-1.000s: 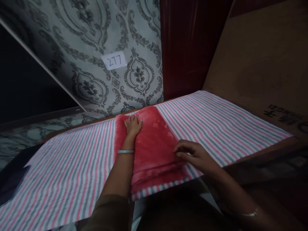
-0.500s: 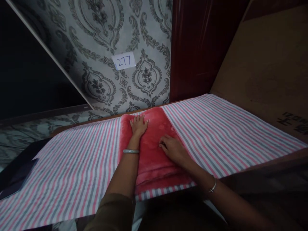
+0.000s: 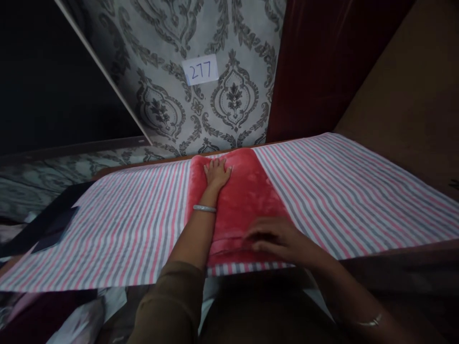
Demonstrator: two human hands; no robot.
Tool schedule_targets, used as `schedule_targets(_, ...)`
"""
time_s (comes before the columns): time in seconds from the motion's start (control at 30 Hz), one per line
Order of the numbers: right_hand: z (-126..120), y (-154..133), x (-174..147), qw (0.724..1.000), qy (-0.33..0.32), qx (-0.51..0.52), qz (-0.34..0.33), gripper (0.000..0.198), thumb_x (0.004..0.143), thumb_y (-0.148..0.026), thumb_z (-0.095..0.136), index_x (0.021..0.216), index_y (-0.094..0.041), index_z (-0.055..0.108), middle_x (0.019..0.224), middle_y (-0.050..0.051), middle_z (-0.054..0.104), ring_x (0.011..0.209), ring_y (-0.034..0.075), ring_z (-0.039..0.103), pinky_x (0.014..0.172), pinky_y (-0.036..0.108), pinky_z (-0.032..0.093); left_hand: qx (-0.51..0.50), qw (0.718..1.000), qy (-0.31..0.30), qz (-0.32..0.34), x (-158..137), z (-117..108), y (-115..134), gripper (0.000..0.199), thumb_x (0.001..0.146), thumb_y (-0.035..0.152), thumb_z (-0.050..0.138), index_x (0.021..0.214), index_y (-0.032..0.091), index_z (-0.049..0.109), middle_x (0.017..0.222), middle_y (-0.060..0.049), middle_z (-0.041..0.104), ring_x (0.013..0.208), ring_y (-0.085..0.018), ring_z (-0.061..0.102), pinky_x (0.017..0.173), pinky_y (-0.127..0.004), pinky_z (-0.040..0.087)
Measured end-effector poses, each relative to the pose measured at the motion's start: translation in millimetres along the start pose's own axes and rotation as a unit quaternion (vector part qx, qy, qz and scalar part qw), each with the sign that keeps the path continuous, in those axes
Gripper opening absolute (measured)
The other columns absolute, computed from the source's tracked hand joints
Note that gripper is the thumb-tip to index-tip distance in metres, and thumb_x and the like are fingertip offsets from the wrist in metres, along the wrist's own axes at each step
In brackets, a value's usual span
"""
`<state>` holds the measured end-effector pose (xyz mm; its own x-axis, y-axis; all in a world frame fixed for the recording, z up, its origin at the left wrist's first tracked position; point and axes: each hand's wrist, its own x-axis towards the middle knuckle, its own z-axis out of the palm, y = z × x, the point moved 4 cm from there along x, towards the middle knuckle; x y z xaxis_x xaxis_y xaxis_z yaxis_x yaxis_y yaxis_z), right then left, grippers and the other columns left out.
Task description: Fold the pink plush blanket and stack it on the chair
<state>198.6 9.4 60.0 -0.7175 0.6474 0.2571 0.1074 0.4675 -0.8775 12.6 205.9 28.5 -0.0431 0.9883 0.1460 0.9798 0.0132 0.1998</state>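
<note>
A folded red plush cloth [image 3: 244, 196] lies across a table covered by a striped sheet [image 3: 143, 215] in pink, grey and white. My left hand [image 3: 217, 173] rests flat on the far part of the red cloth, fingers spread. Over the near part, by the front folds, is my right hand [image 3: 274, 236], slightly blurred. Its fingers are curved, with a gap between them and the thumb, and nothing shows in it. Whether it touches the cloth I cannot tell.
A patterned wall with a paper label [image 3: 200, 69] reading 277 stands behind the table. At upper left is a large dark panel [image 3: 53, 76]; a cardboard box [image 3: 412, 100] borders the right. A dark flat object [image 3: 55, 229] lies at the left end.
My right hand has moved toward me, from the middle of the red cloth to its near folds, and its fingers have parted. My left hand stays in place on the cloth. The view has shifted.
</note>
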Motion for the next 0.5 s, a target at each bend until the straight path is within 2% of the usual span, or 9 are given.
schedule_targets(0.1,20.2,9.7,28.8,0.992,0.070,-0.104,-0.028,0.013,0.093,-0.022,0.060,0.101,-0.020,0.071,0.098,0.007,0.068,0.090,0.019,0.064,0.080,0.031,0.049,-0.003,1.000,0.001,0.000,-0.1,2.2,-2.3,0.059,0.098,0.048,0.036,0.150,0.023,0.043,0.160,-0.008,0.038,0.149,-0.031,0.028,0.122,-0.059,0.017)
schedule_targets(0.2,41.6,26.7,47.0,0.975,0.089,-0.201,0.036,0.011,0.090,-0.013,0.062,0.095,-0.019,0.069,0.096,0.005,0.063,0.084,0.017,0.061,0.077,0.030,0.047,-0.003,1.000,0.006,0.002,-0.1,3.7,-4.0,0.059,0.097,0.048,0.036,0.151,0.023,0.043,0.159,-0.009,0.039,0.149,-0.031,0.028,0.122,-0.058,0.016)
schedule_targets(0.3,56.2,41.1,50.2,0.958,0.091,-0.258,0.088,0.010,0.091,-0.012,0.061,0.087,-0.020,0.065,0.093,0.003,0.060,0.080,0.015,0.058,0.072,0.027,0.043,-0.002,1.000,0.006,0.002,0.4,4.6,-4.6,0.059,0.097,0.049,0.036,0.151,0.023,0.043,0.160,-0.008,0.038,0.149,-0.031,0.027,0.123,-0.058,0.015)
schedule_targets(0.4,59.6,46.6,46.6,0.960,0.121,-0.237,0.090,0.014,0.094,-0.013,0.055,0.083,-0.020,0.061,0.091,0.002,0.057,0.078,0.015,0.055,0.071,0.027,0.041,-0.005,1.000,0.006,0.003,1.0,5.0,-4.5,0.060,0.097,0.049,0.037,0.151,0.024,0.042,0.159,-0.008,0.039,0.149,-0.031,0.028,0.123,-0.058,0.016)
schedule_targets(0.5,47.8,39.6,36.3,0.976,0.167,-0.118,0.068,0.019,0.097,-0.021,0.051,0.080,-0.019,0.058,0.085,0.002,0.057,0.076,0.015,0.054,0.072,0.027,0.042,-0.005,1.000,0.007,0.002,1.1,5.0,-4.7,0.059,0.098,0.049,0.036,0.151,0.025,0.042,0.159,-0.008,0.039,0.148,-0.031,0.028,0.123,-0.057,0.016)
